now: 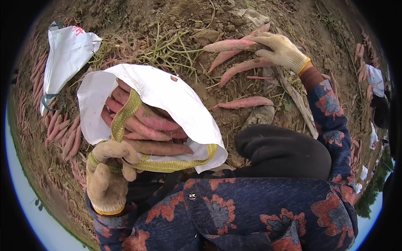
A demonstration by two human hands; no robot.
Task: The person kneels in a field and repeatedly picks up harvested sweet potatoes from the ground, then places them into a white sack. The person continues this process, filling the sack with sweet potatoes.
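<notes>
My left hand [108, 175], in a soiled knitted glove, grips the yellow-green woven strap [176, 165] of a white sack [169, 91]. The strap loops across the sack's open mouth. Inside lie several pink sweet potatoes [150, 125]. Out to the upper right, my gloved right hand [281, 51] has its thumb and fingers around the end of a sweet potato [227, 45]. Another sweet potato [221, 59] crosses beneath that one, and a curved sweet potato [241, 69] lies just below the hand. Closer to my knee rests a single sweet potato [245, 102].
A second white sack [64, 53] with red print lies at the upper left. Rows of sweet potatoes [62, 131] cover the soil on the left. Cut green vines [163, 50] lie beyond the open sack. My bent knee [282, 150] is right of it, beside dry plant strips [295, 94].
</notes>
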